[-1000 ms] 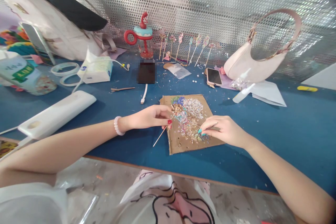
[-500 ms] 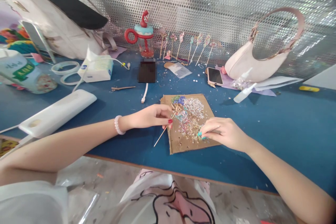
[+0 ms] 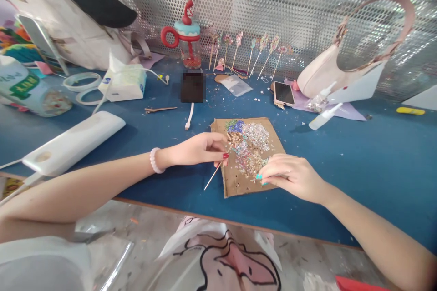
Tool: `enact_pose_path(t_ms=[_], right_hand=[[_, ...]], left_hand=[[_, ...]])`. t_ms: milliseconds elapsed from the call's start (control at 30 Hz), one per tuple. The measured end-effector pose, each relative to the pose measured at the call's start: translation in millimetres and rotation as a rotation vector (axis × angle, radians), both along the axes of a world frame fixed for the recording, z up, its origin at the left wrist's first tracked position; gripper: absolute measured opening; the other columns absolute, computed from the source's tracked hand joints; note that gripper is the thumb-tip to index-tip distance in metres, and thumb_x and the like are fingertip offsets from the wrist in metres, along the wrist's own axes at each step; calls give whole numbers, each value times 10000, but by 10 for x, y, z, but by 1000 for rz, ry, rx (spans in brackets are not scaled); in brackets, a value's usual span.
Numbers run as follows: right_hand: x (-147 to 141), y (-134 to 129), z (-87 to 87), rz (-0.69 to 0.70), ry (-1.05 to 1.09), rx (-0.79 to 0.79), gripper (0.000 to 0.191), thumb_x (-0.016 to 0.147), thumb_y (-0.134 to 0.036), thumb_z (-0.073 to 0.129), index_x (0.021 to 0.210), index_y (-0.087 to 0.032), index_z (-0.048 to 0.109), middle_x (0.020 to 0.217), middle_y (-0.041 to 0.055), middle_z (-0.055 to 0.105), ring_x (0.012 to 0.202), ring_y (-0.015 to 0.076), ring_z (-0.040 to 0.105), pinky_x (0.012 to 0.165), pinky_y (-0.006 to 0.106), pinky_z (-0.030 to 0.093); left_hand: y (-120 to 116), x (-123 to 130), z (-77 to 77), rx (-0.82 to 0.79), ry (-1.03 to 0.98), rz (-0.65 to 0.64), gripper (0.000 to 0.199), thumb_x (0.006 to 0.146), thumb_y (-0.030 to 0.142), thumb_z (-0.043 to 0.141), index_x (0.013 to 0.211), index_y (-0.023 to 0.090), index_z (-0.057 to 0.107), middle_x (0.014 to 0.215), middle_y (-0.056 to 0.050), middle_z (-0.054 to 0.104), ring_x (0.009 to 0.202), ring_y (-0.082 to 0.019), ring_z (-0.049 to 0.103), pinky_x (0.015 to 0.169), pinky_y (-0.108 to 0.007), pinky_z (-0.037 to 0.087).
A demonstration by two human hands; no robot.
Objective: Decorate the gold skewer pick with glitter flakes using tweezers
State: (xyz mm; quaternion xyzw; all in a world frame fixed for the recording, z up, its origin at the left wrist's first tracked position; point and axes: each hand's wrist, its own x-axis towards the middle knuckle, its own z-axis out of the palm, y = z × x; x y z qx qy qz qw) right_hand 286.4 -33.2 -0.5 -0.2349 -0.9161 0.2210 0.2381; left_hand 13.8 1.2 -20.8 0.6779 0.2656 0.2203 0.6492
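**Stick in hand has its gold top; plenty of loose bits on the board**

Thin stick is at the near-left edge of the cardboard, slanted, gold ornament at its upper end over the board. Left hand: thumb and fingers closed on it just below the ornament. Right hand: fingertips nearly together, low over the board's right side, pinching what looks like a thin tool.

Progress, my read: this piece is part-built at least; can't call it finished. Loose beads cover much of the board, white, blue, green, pink and gold, so lots unused. Farther back, a row of decorated sticks stands by the perforated metal panel; those look done.

Unclear: ornament detail is too small, partly behind left fingers. Tool tip and any bead in it: can't tell. Dark device is pixelated. White handbag hides what's behind it. Forearms run out of view.
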Motion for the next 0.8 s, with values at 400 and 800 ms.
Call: enact_pose_path(t_ms=[400, 800], right_hand=[[-63, -60, 10, -2, 44, -17, 76, 864, -192, 574, 821, -199, 637, 776, -7, 705, 697, 101, 632, 696, 254, 490], [21, 44, 24, -45, 26, -16, 42, 851, -202, 589, 837, -223, 621, 770, -12, 695, 704, 115, 632, 702, 278, 505]], left_hand=[[-57, 23, 68, 7, 66, 0, 87, 852, 131, 523, 923, 150, 476, 765, -14, 672, 620, -73, 592, 635, -217, 481], [-73, 5, 92, 46, 101, -19, 44, 867, 166, 537, 902, 152, 514, 761, -7, 670, 666, -91, 606, 618, -199, 503]])
